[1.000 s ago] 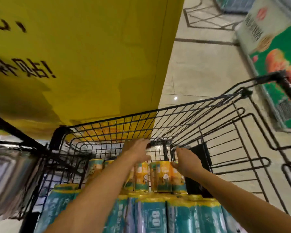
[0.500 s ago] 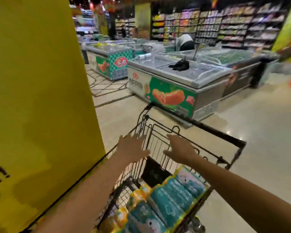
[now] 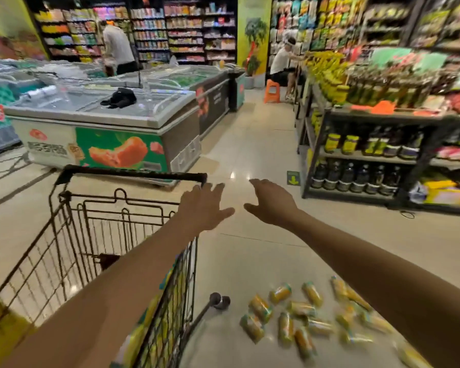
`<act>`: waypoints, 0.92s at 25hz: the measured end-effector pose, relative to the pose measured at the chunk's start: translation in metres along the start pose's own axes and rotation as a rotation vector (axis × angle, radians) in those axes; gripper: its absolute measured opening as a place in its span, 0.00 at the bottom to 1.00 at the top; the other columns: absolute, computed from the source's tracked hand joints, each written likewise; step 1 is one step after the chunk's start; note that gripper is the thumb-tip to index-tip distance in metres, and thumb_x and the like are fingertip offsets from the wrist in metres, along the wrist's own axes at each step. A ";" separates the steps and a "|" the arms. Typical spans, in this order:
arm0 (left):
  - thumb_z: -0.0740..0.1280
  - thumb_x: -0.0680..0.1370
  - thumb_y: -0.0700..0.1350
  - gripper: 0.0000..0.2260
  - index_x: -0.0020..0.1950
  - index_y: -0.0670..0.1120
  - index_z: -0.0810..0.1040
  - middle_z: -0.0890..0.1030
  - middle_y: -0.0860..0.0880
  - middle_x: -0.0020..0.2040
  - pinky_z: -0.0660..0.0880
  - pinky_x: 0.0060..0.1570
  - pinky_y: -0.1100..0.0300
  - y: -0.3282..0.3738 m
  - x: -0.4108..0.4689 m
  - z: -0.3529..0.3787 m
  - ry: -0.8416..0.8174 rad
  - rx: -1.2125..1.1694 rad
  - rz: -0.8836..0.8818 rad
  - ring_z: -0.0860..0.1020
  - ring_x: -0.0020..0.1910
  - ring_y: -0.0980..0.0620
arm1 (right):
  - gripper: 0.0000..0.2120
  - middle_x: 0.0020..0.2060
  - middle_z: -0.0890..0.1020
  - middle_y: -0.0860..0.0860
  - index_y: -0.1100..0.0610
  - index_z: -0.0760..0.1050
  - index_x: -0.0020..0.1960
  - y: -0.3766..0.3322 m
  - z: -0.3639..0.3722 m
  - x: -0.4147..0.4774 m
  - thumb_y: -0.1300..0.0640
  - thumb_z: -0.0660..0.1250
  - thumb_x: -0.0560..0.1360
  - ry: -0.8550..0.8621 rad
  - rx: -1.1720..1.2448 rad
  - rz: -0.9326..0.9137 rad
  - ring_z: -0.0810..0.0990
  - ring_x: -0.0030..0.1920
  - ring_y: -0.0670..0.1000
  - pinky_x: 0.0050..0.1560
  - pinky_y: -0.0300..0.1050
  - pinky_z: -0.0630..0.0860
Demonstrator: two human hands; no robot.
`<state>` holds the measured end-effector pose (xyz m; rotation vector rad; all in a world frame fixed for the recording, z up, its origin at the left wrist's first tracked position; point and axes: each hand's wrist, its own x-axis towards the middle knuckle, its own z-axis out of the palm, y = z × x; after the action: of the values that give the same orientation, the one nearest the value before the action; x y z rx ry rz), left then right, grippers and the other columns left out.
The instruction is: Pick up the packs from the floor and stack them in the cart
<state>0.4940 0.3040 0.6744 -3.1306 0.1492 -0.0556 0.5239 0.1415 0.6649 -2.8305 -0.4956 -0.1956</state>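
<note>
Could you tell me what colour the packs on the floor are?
The packs are mainly yellow-orange, with greenish ends; head view.

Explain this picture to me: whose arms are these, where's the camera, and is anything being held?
There is no machine: a person works with bare hands. The one camera sits on their head, looking forward and down, so both arms reach in from below. The left hand and right hand are spread open, fingers straight, holding nothing. The wire cart stands on the left. Yellow-green packs lie scattered on the floor at lower right, not yet picked up. Behind are a freezer chest and stocked shelves.
</note>
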 end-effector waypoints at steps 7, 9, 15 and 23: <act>0.56 0.79 0.63 0.31 0.77 0.48 0.54 0.62 0.45 0.74 0.65 0.66 0.50 0.119 0.050 0.080 -0.164 -0.042 0.104 0.65 0.70 0.44 | 0.27 0.61 0.74 0.55 0.57 0.63 0.70 0.153 0.024 -0.046 0.45 0.64 0.77 -0.116 0.029 0.273 0.74 0.61 0.57 0.57 0.48 0.72; 0.55 0.79 0.63 0.32 0.77 0.48 0.53 0.60 0.45 0.75 0.63 0.67 0.50 0.138 0.064 0.105 -0.218 -0.054 0.047 0.63 0.71 0.43 | 0.27 0.61 0.74 0.56 0.57 0.63 0.70 0.185 0.039 -0.044 0.45 0.63 0.77 -0.197 0.034 0.288 0.74 0.61 0.57 0.57 0.48 0.72; 0.54 0.79 0.62 0.33 0.78 0.47 0.50 0.55 0.45 0.77 0.59 0.70 0.52 0.160 0.108 0.171 -0.324 -0.224 -0.113 0.58 0.74 0.44 | 0.27 0.64 0.72 0.54 0.56 0.62 0.71 0.240 0.101 -0.003 0.44 0.62 0.77 -0.397 0.030 0.251 0.72 0.63 0.56 0.61 0.49 0.71; 0.54 0.80 0.62 0.31 0.77 0.48 0.52 0.57 0.45 0.76 0.59 0.71 0.52 0.115 0.172 0.320 -0.457 -0.262 -0.273 0.60 0.73 0.44 | 0.27 0.63 0.72 0.54 0.56 0.61 0.71 0.267 0.245 0.073 0.44 0.60 0.78 -0.636 -0.001 0.215 0.73 0.62 0.55 0.58 0.48 0.72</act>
<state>0.6660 0.1746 0.3594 -3.2838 -0.2966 0.7264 0.7063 -0.0097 0.3816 -2.8743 -0.2964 0.7614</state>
